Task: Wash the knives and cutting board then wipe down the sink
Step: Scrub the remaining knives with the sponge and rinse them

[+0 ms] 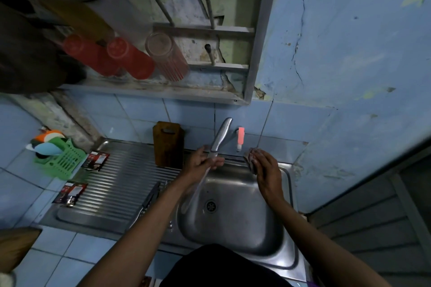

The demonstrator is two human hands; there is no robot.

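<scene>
Over the steel sink (235, 235), my left hand (200, 163) grips a steel knife (220, 137) where handle meets blade. The handle points up toward the wall and the blurred blade slants down into the basin. My right hand (265, 170) holds a greyish cloth (250, 161) against the sink's back right rim, below the tap with the pink spout (241, 138). The brown cutting board (168, 147) leans upright against the tiled wall at the back of the drainboard. A second knife (149, 200) lies on the drainboard (112, 182) near the basin.
Two dark sachets (98, 161) (70, 193) lie on the drainboard's left side. A green basket (63, 161) with sponges stands on the tiled counter at the left. Red and clear cups (130, 58) lie on a wall rack above the sink.
</scene>
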